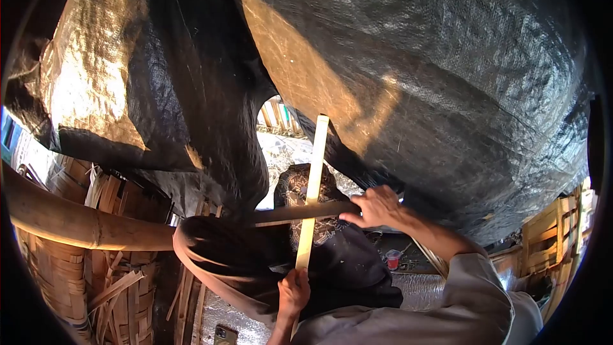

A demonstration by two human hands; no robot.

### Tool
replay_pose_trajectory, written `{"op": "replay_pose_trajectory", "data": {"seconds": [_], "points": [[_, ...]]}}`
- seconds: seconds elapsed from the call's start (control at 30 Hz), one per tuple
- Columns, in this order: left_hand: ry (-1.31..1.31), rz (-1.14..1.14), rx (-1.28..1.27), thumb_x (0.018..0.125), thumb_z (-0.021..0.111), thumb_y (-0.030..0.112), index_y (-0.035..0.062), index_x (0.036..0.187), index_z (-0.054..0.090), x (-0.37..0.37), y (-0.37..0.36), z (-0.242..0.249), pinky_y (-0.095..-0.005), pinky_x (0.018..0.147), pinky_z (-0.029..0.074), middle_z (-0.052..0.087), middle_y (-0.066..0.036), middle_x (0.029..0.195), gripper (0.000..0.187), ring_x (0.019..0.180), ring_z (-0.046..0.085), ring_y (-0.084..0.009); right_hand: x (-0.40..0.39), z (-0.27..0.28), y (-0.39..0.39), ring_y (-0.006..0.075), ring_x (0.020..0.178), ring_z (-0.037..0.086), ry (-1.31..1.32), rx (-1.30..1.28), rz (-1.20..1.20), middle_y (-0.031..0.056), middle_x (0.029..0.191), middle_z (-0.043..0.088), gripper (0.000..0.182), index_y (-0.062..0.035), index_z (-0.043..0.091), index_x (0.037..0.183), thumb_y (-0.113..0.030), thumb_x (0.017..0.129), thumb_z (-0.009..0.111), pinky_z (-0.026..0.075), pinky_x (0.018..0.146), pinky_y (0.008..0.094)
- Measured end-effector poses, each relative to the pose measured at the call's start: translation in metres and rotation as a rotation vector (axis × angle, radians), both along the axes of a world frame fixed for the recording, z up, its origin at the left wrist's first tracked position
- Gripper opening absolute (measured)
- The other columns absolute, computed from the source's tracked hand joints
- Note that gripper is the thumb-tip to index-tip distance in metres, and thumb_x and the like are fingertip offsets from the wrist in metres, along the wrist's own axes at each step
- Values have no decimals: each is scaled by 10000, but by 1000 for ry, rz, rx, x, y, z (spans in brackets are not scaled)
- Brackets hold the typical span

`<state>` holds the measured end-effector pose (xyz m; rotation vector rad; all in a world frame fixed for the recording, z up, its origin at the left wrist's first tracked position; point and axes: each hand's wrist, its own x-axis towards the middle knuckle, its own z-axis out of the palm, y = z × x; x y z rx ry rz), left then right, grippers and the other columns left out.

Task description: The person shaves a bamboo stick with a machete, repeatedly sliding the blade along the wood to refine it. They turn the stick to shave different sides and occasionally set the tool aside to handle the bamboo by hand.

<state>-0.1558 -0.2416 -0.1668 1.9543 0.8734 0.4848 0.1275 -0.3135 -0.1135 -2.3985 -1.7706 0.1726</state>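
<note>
A pale, flat bamboo strip (313,185) stands almost upright in front of me, its top leaning slightly right. My left hand (294,291) is closed around its lower part. My right hand (380,207) grips one end of a long dark blade, which looks like a machete (294,214). The blade lies nearly level across the strip, touching or very near it; its left end fades into shadow. Fingers of the right hand hide the handle. Below and behind the strip are dark patterned cloth (300,185) and dark fabric over my lap.
Black tarpaulin (447,89) hangs overhead and ahead. A thick bamboo pole (96,227) enters from the left, above woven bamboo baskets (60,281). A red cup (393,257) stands on the ground at right; a phone (225,335) lies at the bottom. Wooden crates (549,233) are far right.
</note>
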Motion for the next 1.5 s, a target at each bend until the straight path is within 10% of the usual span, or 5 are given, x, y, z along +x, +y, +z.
{"op": "replay_pose_trajectory", "data": {"seconds": [0.73,0.87,0.93,1.17,1.5], "points": [[112,-31,-34,852,549,120,27,716,497,17,13,5,-336,411,405,542,-125,562,173,457,549,-294,49,-60,33,328,599,627,666,-358,-536,218,558,568,703,34,624,675,-594,863,369,475,586,441],[-2,-244,282,830,544,51,25,883,532,33,24,-12,-260,449,358,471,-65,768,60,570,429,-151,21,-109,-6,187,355,467,930,-242,-792,81,420,449,678,-9,497,514,-557,890,361,406,420,356],[355,-357,1406,838,505,47,37,900,525,39,38,-22,-258,441,336,464,-52,781,66,611,413,-135,7,-97,-15,170,346,445,1013,-239,-837,59,414,421,657,-34,470,505,-555,891,364,385,400,339],[-153,-114,206,842,578,96,-9,705,531,95,52,1,-332,383,347,457,-159,481,179,388,496,-267,-15,-74,-57,135,362,427,1153,120,-1086,30,457,408,601,-49,452,596,-566,887,363,323,341,283],[-244,-59,-75,824,613,94,1,728,523,108,57,12,-330,370,305,404,-120,484,161,367,424,-229,-26,-46,-58,131,389,402,1612,293,-1162,31,557,422,590,-72,436,676,-637,839,387,311,343,262]]}}
